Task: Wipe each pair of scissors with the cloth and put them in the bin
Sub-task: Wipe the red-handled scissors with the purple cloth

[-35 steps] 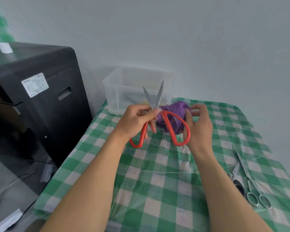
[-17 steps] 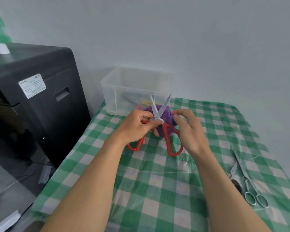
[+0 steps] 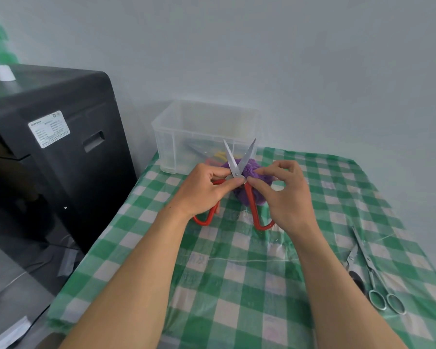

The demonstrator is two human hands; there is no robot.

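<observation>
My left hand (image 3: 202,191) pinches the red scissors (image 3: 237,173) at the pivot, blades splayed apart. My right hand (image 3: 287,197) pinches the purple cloth (image 3: 254,170) just beside them.

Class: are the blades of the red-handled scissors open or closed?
Open. The red-handled scissors show blades spread in a V, tips well apart, and handle loops splayed below.

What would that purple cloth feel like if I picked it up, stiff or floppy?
Probably floppy: the purple cloth is bunched in soft folds behind the red scissors. It looks fuzzy, so it is likely light and easy to grip, not slippery. It probably would not roll or break.
</observation>
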